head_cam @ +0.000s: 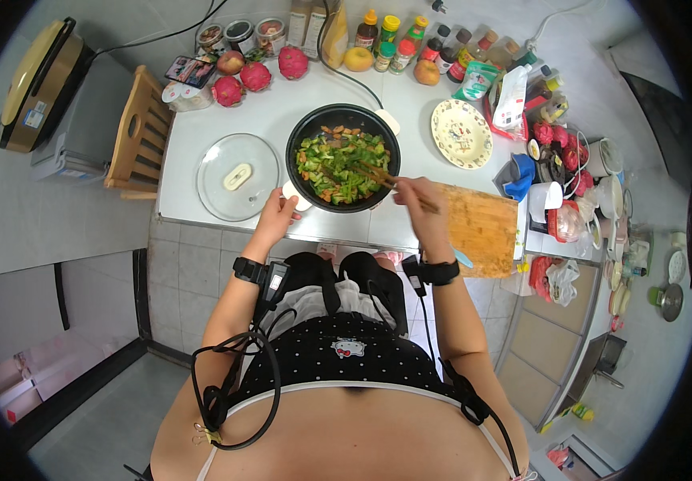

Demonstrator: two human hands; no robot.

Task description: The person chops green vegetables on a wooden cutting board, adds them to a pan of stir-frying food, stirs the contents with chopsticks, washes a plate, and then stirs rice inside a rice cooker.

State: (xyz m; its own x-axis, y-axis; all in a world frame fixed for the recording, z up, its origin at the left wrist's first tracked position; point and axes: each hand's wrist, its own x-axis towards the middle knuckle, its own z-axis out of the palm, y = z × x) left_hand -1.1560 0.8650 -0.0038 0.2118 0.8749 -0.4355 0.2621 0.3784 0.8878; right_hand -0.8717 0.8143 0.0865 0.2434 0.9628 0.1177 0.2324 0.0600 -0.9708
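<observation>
A black electric wok (292, 135) with white side handles stands on the white table. In it lies a mix of chopped green vegetables and orange-brown pieces (346, 171). My left hand (276, 213) grips the wok's near-left handle (296, 196). Wooden chopsticks (382, 176) are held in my right hand (424, 207), above the wok's right rim, with their tips down among the vegetables. To the left a glass lid (216, 162) with a cream knob lies flat. Below my right hand is a wooden cutting board (484, 225); a light-blue utensil, perhaps a knife handle (463, 258), shows at its edge.
A patterned oval plate (462, 133) sits right of the wok. Sauce bottles (436, 45), dragon fruits (255, 76) and jars (239, 36) line the back. A black power cord (352, 75) runs to the wok. A wooden chair (135, 132) stands at the left edge.
</observation>
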